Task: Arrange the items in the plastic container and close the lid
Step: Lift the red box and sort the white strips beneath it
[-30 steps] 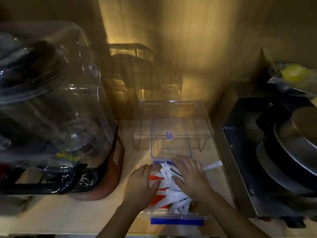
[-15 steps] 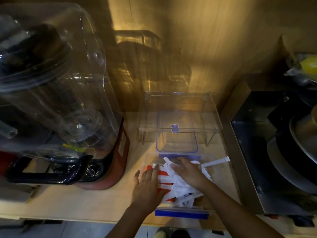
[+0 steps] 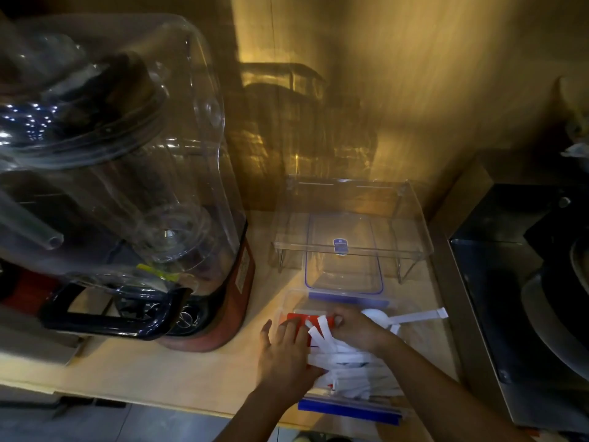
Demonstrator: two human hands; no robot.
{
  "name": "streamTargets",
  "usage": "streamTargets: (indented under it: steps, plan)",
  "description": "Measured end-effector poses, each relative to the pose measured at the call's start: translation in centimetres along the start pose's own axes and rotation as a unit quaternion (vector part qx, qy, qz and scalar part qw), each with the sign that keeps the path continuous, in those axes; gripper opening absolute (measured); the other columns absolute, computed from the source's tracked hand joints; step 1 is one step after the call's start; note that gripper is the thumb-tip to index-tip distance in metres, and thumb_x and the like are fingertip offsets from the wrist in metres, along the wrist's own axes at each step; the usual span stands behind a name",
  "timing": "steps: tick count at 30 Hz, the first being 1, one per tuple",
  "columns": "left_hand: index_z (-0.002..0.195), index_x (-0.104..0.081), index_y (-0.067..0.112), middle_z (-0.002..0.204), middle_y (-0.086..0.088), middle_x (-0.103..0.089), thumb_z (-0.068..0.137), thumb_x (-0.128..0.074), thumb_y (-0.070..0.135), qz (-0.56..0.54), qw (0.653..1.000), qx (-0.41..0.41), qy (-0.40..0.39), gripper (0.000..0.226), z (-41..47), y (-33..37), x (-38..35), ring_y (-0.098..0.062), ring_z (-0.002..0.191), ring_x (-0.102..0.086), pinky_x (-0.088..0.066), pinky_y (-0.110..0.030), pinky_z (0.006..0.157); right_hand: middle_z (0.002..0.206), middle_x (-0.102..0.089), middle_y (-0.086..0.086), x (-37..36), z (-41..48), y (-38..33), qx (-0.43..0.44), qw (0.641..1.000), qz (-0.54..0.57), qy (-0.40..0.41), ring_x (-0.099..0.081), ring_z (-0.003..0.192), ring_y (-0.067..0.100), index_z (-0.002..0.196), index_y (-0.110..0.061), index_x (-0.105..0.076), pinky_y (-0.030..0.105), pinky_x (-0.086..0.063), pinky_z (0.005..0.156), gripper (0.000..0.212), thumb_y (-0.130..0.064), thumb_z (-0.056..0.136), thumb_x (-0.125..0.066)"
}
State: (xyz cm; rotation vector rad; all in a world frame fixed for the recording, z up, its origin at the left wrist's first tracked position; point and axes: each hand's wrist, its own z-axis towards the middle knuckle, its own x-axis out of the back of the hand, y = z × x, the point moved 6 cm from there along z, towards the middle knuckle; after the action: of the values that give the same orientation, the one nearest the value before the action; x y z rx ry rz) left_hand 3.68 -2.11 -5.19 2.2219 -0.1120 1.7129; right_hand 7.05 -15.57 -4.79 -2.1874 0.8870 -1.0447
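Observation:
A clear plastic container (image 3: 350,409) with blue clips sits at the counter's front edge, filled with white paper-wrapped packets (image 3: 347,362) and a red packet (image 3: 296,316). My left hand (image 3: 283,355) lies flat on the packets at the container's left side, fingers spread. My right hand (image 3: 357,328) presses on the pile, fingers curled over the packets near the red one. One white packet (image 3: 424,315) sticks out over the right rim. The clear lid (image 3: 344,275) with a blue rim lies just behind the container.
A large blender (image 3: 127,199) with a clear cover and red base stands to the left. A clear acrylic riser (image 3: 352,247) spans over the lid. A steel tray with dark pans (image 3: 526,282) fills the right. The wooden wall is close behind.
Both hands have shifted slightly toward the container's far left end; the right hand now curls near the red packet. The camera moved closer.

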Motion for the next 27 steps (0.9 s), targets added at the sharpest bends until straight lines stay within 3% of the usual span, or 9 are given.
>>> streamTargets:
  steps: [2,7,11,18,21,24,25,27]
  plan:
    - [0.140,-0.029,0.028,0.149,0.005,-0.032,0.079,-0.042,0.069,0.015,1.000,0.000,-0.005,0.075,0.0,0.1,0.0,-0.014,0.140,-0.024,-0.001,-0.050,0.116,0.090,-0.060,0.010,0.0,0.4,-0.2,-0.012,1.000,-0.001,-0.012,-0.055,0.083,0.015,0.084,-0.011,-0.057,0.025,-0.043,0.078,0.009,-0.017,0.089,-0.060]
    - [0.140,-0.031,0.028,0.150,0.003,-0.029,0.081,-0.047,0.062,0.017,1.000,0.019,-0.002,0.070,0.0,-0.1,-0.1,-0.018,0.141,-0.019,-0.004,-0.048,0.116,0.112,-0.056,0.008,-0.4,0.5,-0.1,-0.065,0.998,0.021,-0.016,-0.053,0.105,0.020,0.105,-0.011,-0.052,0.031,-0.045,0.092,0.026,-0.026,0.087,-0.063]
    - [0.141,-0.029,0.030,0.151,0.005,-0.029,0.079,-0.046,0.065,-0.005,1.000,0.025,0.004,0.073,0.0,-0.2,-0.1,-0.016,0.142,-0.020,-0.005,-0.045,0.116,0.123,-0.061,0.022,-1.2,0.4,0.5,-0.111,0.990,0.089,-0.019,-0.057,0.116,0.031,0.120,-0.001,-0.057,0.038,-0.042,0.106,0.033,-0.020,0.094,-0.052]
    - [0.136,-0.030,0.034,0.147,0.011,-0.031,0.080,-0.040,0.067,-0.054,0.996,0.029,0.056,0.065,-0.5,0.0,0.7,-0.012,0.139,-0.023,-0.012,-0.038,0.115,0.107,-0.065,0.020,-1.0,0.9,1.0,-0.162,0.964,0.208,-0.036,-0.061,0.102,0.029,0.115,0.003,-0.062,0.044,-0.046,0.103,0.034,-0.011,0.085,-0.063]
    - [0.135,-0.032,0.031,0.146,0.011,-0.031,0.079,-0.041,0.064,-0.064,0.995,0.017,0.078,0.066,-0.8,0.0,1.0,-0.012,0.138,-0.024,-0.013,-0.035,0.114,0.106,-0.066,0.016,-1.1,0.9,0.7,-0.118,0.961,0.247,-0.039,-0.062,0.087,0.018,0.118,-0.004,-0.062,0.030,-0.052,0.081,0.032,-0.009,0.086,-0.062]
    - [0.124,-0.050,0.021,0.136,0.004,-0.049,0.075,-0.061,0.050,-0.088,0.990,-0.018,0.108,0.058,-1.2,0.4,1.8,-0.019,0.127,-0.045,-0.030,-0.039,0.108,0.115,-0.063,0.015,-0.5,0.7,0.2,-0.068,0.972,0.217,-0.053,-0.059,0.083,0.010,0.123,-0.005,-0.056,0.020,-0.050,0.076,0.031,-0.005,0.092,-0.052]
    - [0.122,-0.053,0.019,0.132,0.003,-0.053,0.074,-0.066,0.043,-0.108,0.986,-0.029,0.127,0.056,-1.3,0.5,2.1,-0.020,0.123,-0.050,-0.033,-0.039,0.106,0.112,-0.064,0.011,-0.2,0.5,0.1,-0.053,0.980,0.183,-0.062,-0.061,0.084,0.010,0.120,-0.008,-0.057,0.023,-0.051,0.080,0.030,-0.007,0.090,-0.057]
    - [0.131,-0.046,0.020,0.136,0.005,-0.046,0.078,-0.066,0.035,-0.159,0.975,-0.016,0.152,0.058,-1.5,0.1,2.6,-0.016,0.127,-0.043,-0.026,-0.032,0.107,0.107,-0.067,0.003,0.7,0.0,0.2,-0.033,0.989,0.132,-0.065,-0.065,0.091,0.014,0.109,-0.022,-0.059,0.029,-0.055,0.079,0.037,-0.016,0.076,-0.074]
